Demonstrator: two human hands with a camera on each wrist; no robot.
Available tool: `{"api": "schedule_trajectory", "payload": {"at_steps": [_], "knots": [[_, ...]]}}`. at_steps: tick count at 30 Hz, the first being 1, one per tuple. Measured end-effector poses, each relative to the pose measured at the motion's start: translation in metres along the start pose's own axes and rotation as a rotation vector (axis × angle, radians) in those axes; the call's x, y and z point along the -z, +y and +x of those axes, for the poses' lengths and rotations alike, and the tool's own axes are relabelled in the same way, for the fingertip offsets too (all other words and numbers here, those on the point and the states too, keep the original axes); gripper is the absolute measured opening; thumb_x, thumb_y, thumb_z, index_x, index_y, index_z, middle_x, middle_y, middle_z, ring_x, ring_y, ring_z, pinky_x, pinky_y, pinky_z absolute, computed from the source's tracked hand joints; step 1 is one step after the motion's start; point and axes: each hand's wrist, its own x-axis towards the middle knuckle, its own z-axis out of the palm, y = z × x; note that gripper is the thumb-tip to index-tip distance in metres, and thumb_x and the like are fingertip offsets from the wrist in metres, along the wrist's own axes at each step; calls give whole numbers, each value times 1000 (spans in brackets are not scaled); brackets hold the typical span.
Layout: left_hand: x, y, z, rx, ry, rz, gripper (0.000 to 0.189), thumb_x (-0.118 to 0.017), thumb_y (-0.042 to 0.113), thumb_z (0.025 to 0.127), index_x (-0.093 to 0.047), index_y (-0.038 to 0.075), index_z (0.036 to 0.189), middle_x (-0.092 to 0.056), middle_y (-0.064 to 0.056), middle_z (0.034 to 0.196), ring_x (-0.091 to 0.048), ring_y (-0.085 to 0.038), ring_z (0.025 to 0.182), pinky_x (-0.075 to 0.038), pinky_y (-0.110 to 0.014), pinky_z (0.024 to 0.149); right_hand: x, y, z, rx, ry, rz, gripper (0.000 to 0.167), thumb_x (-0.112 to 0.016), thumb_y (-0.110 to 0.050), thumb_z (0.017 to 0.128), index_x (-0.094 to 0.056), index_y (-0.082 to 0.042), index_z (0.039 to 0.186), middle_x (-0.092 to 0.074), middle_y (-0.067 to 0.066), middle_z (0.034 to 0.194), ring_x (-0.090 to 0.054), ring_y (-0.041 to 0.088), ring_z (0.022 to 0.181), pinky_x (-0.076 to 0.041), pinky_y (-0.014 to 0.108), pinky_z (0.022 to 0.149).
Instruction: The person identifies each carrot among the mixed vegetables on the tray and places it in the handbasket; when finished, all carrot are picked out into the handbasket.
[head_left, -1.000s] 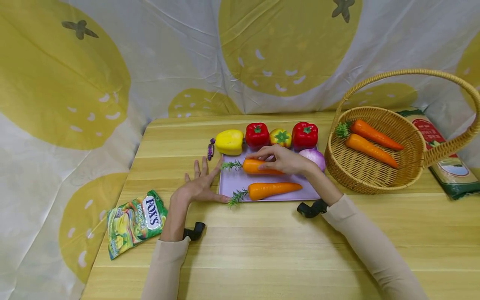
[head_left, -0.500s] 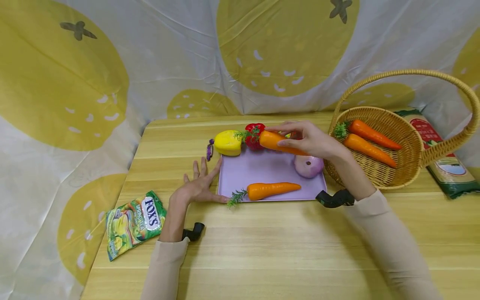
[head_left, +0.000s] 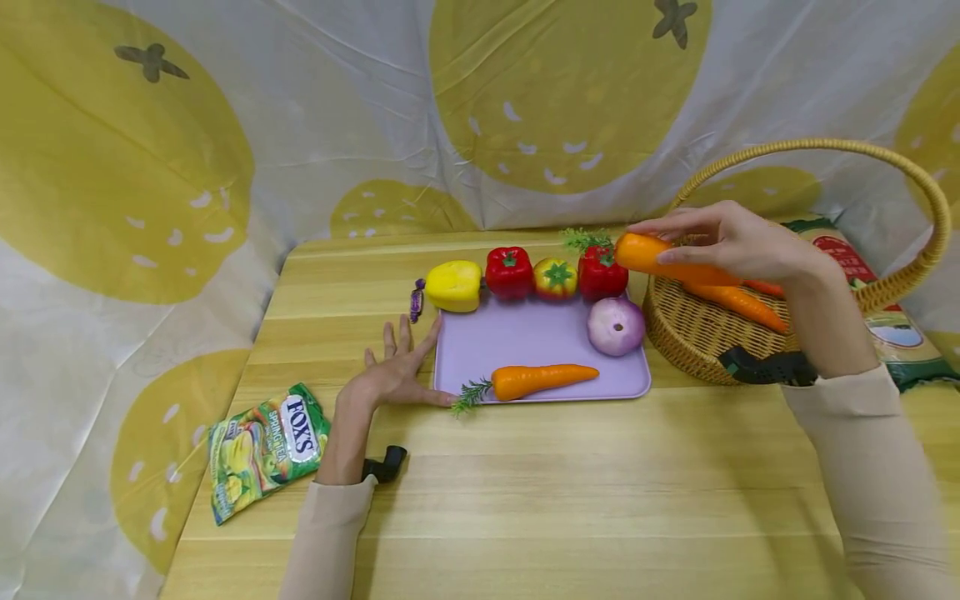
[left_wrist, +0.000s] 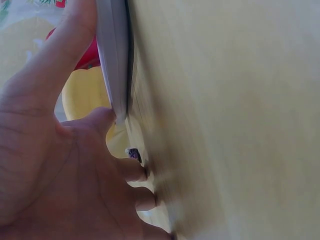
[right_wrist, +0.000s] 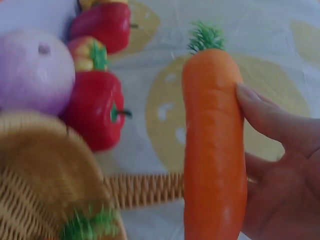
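Observation:
My right hand (head_left: 738,242) pinches an orange carrot (right_wrist: 212,145) with a green top, held in the air over the near-left part of the wicker basket (head_left: 678,346). Two more carrots (head_left: 738,307) lie in that basket, partly hidden by the hand. My left hand (head_left: 393,371), fingers spread, touches the left edge of the lilac tray (head_left: 517,333); in the left wrist view its thumb and a finger meet the tray's side. On the tray lie one carrot (head_left: 543,381) along the front and a purple onion (head_left: 616,327) at the right.
Along the tray's back stand a yellow pepper (head_left: 453,286), two red peppers (head_left: 509,273) and a small yellow-red one (head_left: 555,278). A purple-wrapped candy (head_left: 416,302) lies to the left. A green FOX'S candy bag (head_left: 268,450) is at far left; another package (head_left: 903,333) lies behind the basket.
My right hand has lifted the carrot off the tray and carried it right, to the basket. The left hand stays at the tray's left edge.

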Motion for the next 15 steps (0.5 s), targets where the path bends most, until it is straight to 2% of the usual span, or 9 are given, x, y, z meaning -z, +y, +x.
{"api": "schedule_trajectory", "payload": {"at_steps": [1, 4, 7, 11, 15], "knots": [[0, 0, 0, 0, 1, 1, 131, -80, 66, 80, 15, 34, 165, 34, -25, 165, 30, -51, 153, 10, -83, 115, 5, 5, -3, -4, -14, -13, 43, -66, -13, 102, -63, -18, 145, -67, -4, 133, -61, 12, 100, -52, 17, 79], [0, 0, 0, 0, 2, 5, 131, -79, 66, 80, 15, 34, 165, 34, -25, 165, 29, -51, 153, 9, -83, 115, 20, 20, -11, -32, -49, -66, 43, -65, -15, 102, -62, -19, 145, -67, -8, 137, -61, 1, 111, -50, 12, 86], [1, 0, -1, -3, -2, 0, 131, -80, 65, 80, 15, 34, 165, 34, -25, 165, 29, -51, 153, 9, -83, 115, 31, 37, -19, -82, -60, -146, 43, -65, -21, 103, -62, -24, 145, -63, -12, 144, -50, -15, 126, -42, 4, 93], [0, 0, -1, -13, -4, -27, 132, -80, 69, 77, 15, 37, 164, 35, -24, 164, 32, -50, 152, 12, -83, 114, 40, 60, -29, -169, -71, -187, 44, -65, -26, 103, -61, -27, 147, -62, -18, 141, -47, -21, 122, -41, 3, 90], [-4, -7, 5, -18, 10, -40, 135, -77, 79, 71, 17, 45, 161, 38, -21, 164, 33, -47, 152, 14, -83, 113, 41, 81, -33, -188, -95, -126, 42, -64, -19, 103, -62, -19, 146, -62, -23, 139, -47, -22, 121, -44, 5, 88]]}}
